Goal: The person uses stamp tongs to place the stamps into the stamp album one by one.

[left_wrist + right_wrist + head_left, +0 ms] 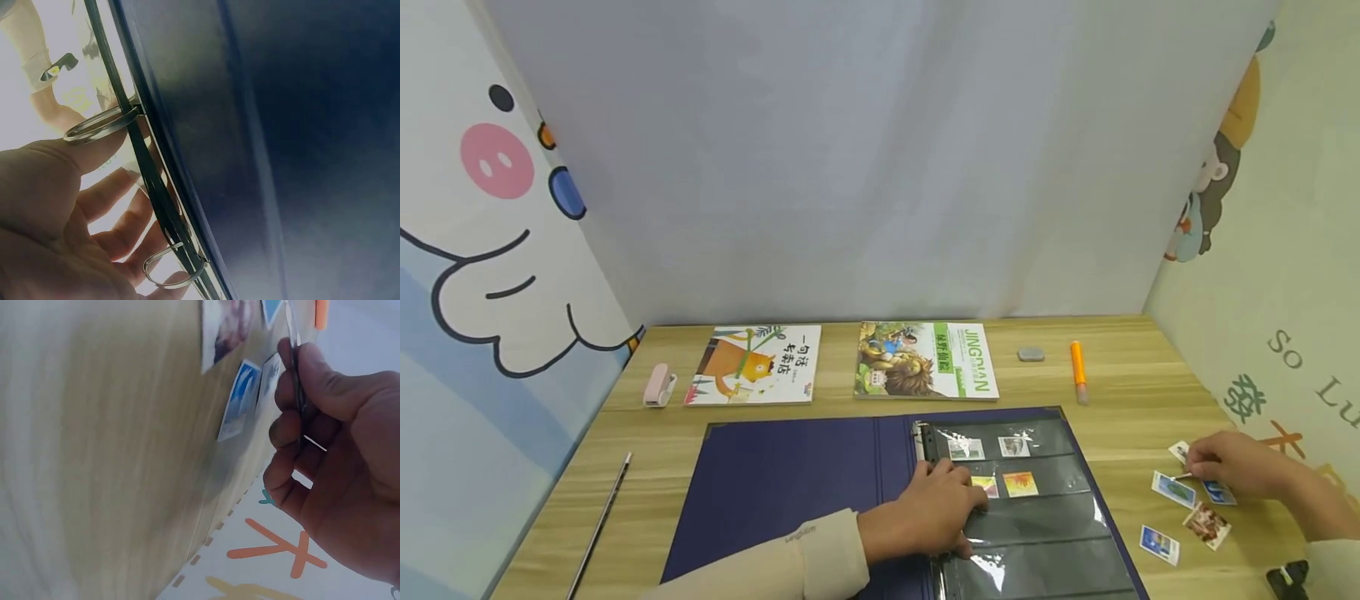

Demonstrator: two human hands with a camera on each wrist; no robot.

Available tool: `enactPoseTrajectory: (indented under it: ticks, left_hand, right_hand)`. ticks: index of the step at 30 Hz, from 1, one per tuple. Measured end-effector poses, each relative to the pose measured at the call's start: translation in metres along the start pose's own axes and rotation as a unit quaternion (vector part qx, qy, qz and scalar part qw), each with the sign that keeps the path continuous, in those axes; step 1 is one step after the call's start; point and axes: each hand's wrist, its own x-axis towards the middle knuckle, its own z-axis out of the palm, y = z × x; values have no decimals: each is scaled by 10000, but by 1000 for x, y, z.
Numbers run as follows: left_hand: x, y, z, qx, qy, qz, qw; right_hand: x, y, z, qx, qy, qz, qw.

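In the head view my left hand [934, 510] rests with spread fingers on the black pocket page [1037, 521] of an open stamp album, beside its metal rings. The left wrist view shows that hand [94, 206] close to the album ring [103, 125] and page edges. Stamps [1019, 483] sit in the upper pockets. At the right, my right hand [1243, 467] pinches slim metal tweezers [294, 328] between thumb and fingers. Their tips reach the edge of a stamp with a green design [1175, 490]. Other loose stamps [1160, 544] lie around it on the table.
Two picture books [756, 367] lie behind the album. An eraser [1031, 354] and an orange marker-like stick [1078, 371] are at the back right. On the left are a pink-and-white item [659, 386] and a pencil [598, 525]. Walls enclose the table's back and sides.
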Motion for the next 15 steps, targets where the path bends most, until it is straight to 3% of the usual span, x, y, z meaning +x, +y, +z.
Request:
enactPoseTrajectory:
  ticks: [6, 11, 15]
  left_hand:
    - [4, -3, 2, -269, -95, -86, 9996]
    - [3, -5, 2, -335, -193, -144, 9991]
    - [3, -5, 1, -414, -121, -96, 9990]
  right_hand:
    - [10, -18, -6, -132, 322, 480, 9982]
    - [33, -48, -4, 8, 790, 131, 9968]
    - [56, -79, -2, -10, 839, -60, 9965]
